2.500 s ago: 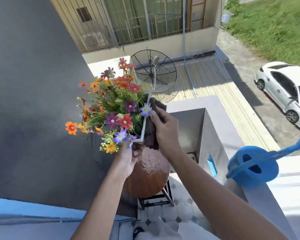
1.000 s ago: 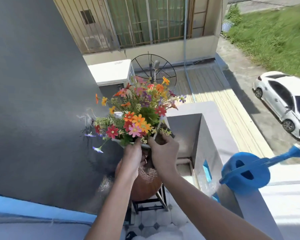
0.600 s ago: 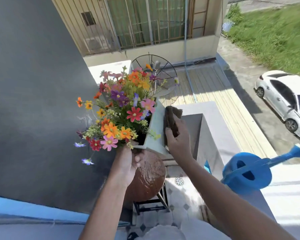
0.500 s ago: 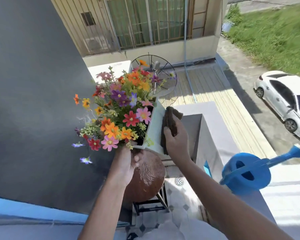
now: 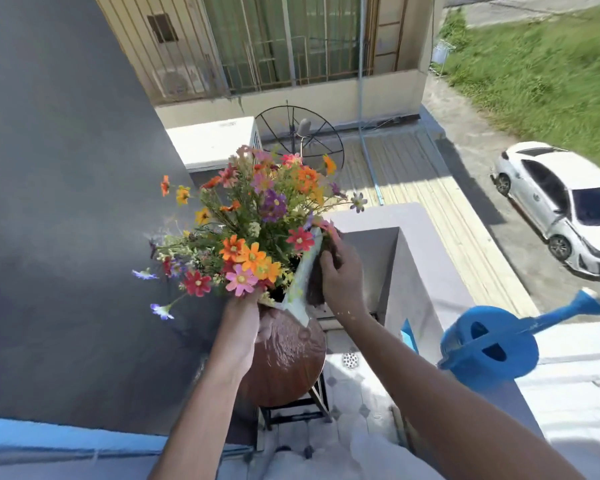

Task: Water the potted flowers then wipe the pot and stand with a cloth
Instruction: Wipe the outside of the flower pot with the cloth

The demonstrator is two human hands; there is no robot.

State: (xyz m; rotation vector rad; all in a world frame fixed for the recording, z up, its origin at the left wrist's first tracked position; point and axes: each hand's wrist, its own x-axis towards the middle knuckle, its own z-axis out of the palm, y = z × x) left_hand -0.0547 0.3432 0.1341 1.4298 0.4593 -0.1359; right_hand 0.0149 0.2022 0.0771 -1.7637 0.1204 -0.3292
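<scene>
pale trousers noted at bottom centre of the frame, above patterned floor tiles. two bare forearms rising from the lower edge toward frame centre. left hand at centre, fingers clenched around the lower edge of the pale pot, just under the blooms. right hand just right of it, fingers grasping a dark brown cloth and pressing it flat against the pot's outer right face. pot held tilted, lifted off the stand, mouth leaning toward the upper left. mixed flowers in orange, red, pink, purple and yellow spilling from the pot toward the dark grey wall on the left. round brown wooden stand top directly below the pot, surface wet and glistening, black metal legs beneath. blue watering can resting on the grey parapet ledge at lower right, spout pointing right, well apart from both hands. floor drain between stand and ledge. farther off, upper centre: black mesh dish on a rooftop, barred window behind it. white car parked at right, grass at upper right.
</scene>
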